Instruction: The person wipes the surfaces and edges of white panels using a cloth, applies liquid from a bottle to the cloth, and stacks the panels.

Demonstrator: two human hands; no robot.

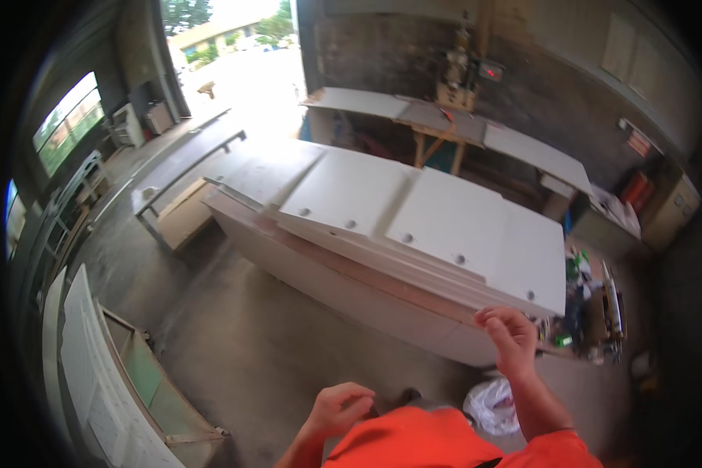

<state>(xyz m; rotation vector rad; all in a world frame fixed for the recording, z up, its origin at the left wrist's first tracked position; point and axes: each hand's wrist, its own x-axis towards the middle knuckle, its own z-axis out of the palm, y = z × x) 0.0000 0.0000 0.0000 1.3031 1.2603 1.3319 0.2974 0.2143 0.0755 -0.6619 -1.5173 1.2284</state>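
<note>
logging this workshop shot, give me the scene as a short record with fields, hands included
left hand: loosely curled beside the orange shirt; nothing seen in it
right hand: fingers bent together by the near edge of the white panels; contact and any small held item unclear
panels: stacked flat and overlapping, round dark marks along the near side
support: long pale-sided worktable
low down: white plastic bag, left of the right forearm
background: upright machine, bright open doorway

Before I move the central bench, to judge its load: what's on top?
Overlapping white panels lie on the central bench; the surface beneath them is covered from view.
</note>
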